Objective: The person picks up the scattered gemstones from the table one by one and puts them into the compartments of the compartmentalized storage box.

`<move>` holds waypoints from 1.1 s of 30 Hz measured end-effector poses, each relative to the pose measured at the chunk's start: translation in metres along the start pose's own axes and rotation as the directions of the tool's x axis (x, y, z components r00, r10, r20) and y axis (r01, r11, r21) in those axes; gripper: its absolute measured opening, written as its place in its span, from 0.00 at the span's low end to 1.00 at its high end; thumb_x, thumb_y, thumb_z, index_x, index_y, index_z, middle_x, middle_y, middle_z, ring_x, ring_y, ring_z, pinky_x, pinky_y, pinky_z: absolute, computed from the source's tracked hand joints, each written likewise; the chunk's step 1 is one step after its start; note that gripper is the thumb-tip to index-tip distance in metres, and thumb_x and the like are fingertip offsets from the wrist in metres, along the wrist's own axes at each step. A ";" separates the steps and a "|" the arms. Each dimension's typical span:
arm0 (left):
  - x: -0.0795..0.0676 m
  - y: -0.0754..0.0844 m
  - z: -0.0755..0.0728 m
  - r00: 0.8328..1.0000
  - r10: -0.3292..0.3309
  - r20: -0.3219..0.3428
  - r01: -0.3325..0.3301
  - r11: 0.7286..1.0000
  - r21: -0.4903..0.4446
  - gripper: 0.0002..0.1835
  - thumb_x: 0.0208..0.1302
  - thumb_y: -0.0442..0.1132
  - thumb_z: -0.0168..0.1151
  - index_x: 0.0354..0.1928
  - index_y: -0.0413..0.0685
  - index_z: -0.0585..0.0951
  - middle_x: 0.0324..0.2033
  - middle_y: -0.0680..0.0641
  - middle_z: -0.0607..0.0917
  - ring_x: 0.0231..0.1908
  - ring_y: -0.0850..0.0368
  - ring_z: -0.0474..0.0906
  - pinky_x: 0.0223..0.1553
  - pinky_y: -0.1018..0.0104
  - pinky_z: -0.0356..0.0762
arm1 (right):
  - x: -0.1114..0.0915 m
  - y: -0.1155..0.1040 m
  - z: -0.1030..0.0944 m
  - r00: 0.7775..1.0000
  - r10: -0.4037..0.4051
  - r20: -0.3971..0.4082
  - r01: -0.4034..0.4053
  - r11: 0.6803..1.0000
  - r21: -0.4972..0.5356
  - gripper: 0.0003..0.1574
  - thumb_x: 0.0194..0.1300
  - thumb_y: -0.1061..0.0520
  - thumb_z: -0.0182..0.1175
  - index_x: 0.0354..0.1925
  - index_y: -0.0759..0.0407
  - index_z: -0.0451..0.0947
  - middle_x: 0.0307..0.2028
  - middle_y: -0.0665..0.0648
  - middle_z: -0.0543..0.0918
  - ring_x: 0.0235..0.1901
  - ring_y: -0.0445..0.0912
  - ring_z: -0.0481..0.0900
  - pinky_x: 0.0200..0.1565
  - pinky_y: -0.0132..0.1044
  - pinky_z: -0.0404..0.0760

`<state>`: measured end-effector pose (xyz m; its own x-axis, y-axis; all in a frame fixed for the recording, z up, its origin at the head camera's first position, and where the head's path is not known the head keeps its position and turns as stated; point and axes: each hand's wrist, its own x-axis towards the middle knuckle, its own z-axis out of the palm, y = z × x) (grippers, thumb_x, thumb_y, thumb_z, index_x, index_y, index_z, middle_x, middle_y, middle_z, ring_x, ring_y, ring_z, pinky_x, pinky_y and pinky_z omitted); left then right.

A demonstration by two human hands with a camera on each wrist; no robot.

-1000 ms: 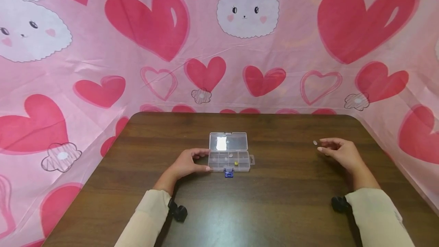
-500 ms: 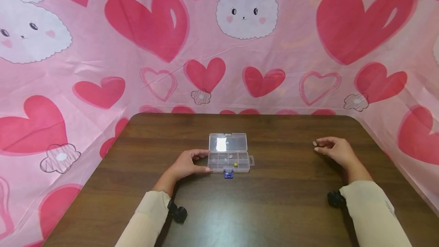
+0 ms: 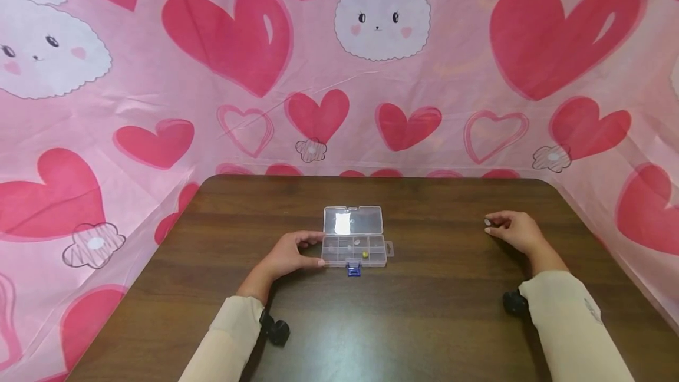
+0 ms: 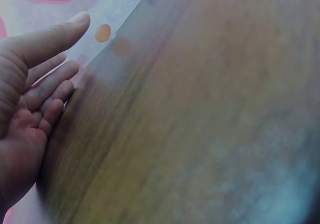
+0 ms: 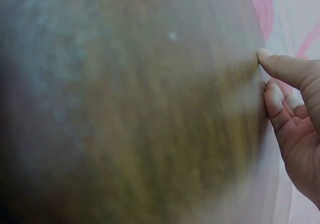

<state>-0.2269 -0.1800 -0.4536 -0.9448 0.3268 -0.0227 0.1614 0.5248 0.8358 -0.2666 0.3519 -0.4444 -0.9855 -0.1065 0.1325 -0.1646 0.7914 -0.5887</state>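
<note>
On the table is a clear plastic compartment box (image 3: 339, 257), its lid (image 3: 366, 220) folded back and a blue latch (image 3: 353, 270) at its front. Its compartments hold a small yellow piece (image 3: 365, 254) and pale pieces (image 3: 357, 242). My left hand (image 3: 289, 253) holds the box's left end, thumb at the front corner and fingers by the back; an orange round spot (image 4: 103, 33) shows near the thumb. Far to the right, my right hand (image 3: 518, 233) has thumb and index finger on either side of a small pale disc (image 3: 487, 223), a small gap still showing.
The brown wooden table (image 3: 424, 311) has rounded far corners. A pink cloth (image 3: 451, 75) with hearts and rabbits hangs behind and along the sides. A hanging tab (image 3: 390, 248) sticks out from the box's right end. A black camera (image 3: 278, 332) sits at each wrist.
My right hand has moved left to the pale disc, its thumb and index finger now around it. The left hand, the box and the disc stay where they were.
</note>
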 end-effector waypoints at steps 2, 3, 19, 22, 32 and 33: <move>0.000 0.000 0.000 1.000 0.003 0.000 -0.003 1.000 0.000 0.33 0.45 0.50 0.80 0.57 0.53 0.82 0.50 0.54 0.83 0.51 0.53 0.75 0.59 0.52 0.71 | 0.000 -0.001 0.000 1.000 0.008 0.013 -0.008 1.000 0.007 0.20 0.58 0.61 0.70 0.45 0.73 0.81 0.36 0.66 0.83 0.29 0.46 0.74 0.29 0.33 0.73; 0.000 0.000 0.000 1.000 0.003 0.000 -0.003 1.000 0.000 0.33 0.45 0.50 0.80 0.57 0.53 0.82 0.50 0.54 0.83 0.51 0.53 0.75 0.59 0.52 0.70 | 0.000 -0.001 -0.001 1.000 0.012 0.020 -0.012 1.000 0.008 0.19 0.58 0.61 0.69 0.45 0.73 0.82 0.36 0.66 0.83 0.29 0.46 0.74 0.29 0.33 0.73; 0.001 -0.001 0.000 1.000 0.010 0.001 -0.010 1.000 0.012 0.33 0.45 0.50 0.80 0.57 0.54 0.82 0.50 0.54 0.83 0.51 0.53 0.75 0.58 0.52 0.72 | -0.003 -0.003 -0.003 1.000 -0.003 0.025 0.003 1.000 -0.027 0.14 0.61 0.58 0.69 0.42 0.68 0.85 0.39 0.68 0.85 0.35 0.50 0.78 0.34 0.37 0.75; 0.001 -0.001 0.000 1.000 0.017 0.001 -0.017 1.000 0.016 0.33 0.45 0.50 0.80 0.57 0.54 0.82 0.50 0.55 0.83 0.50 0.54 0.75 0.58 0.53 0.71 | -0.005 -0.005 -0.003 1.000 -0.005 0.012 0.006 1.000 -0.025 0.15 0.61 0.57 0.69 0.42 0.67 0.85 0.40 0.69 0.85 0.38 0.53 0.80 0.35 0.33 0.75; 0.000 -0.002 0.000 1.000 0.014 0.006 -0.014 1.000 0.018 0.33 0.45 0.50 0.80 0.57 0.55 0.81 0.50 0.55 0.83 0.51 0.54 0.75 0.58 0.52 0.71 | -0.010 -0.011 -0.003 1.000 -0.008 -0.030 0.009 0.999 0.036 0.16 0.62 0.57 0.68 0.43 0.68 0.85 0.41 0.68 0.85 0.32 0.39 0.76 0.30 0.27 0.75; 0.000 -0.002 0.000 1.000 0.012 0.005 -0.013 1.000 0.018 0.33 0.45 0.50 0.80 0.57 0.55 0.81 0.50 0.55 0.83 0.51 0.54 0.75 0.58 0.53 0.71 | -0.010 -0.013 -0.003 0.999 -0.017 -0.041 0.018 0.999 0.040 0.16 0.62 0.56 0.68 0.43 0.68 0.85 0.41 0.68 0.85 0.31 0.38 0.76 0.30 0.27 0.75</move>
<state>-0.2272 -0.1807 -0.4549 -0.9413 0.3372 -0.0151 0.1784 0.5348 0.8259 -0.2544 0.3442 -0.4354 -0.9800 -0.0945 0.1751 -0.1841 0.7644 -0.6178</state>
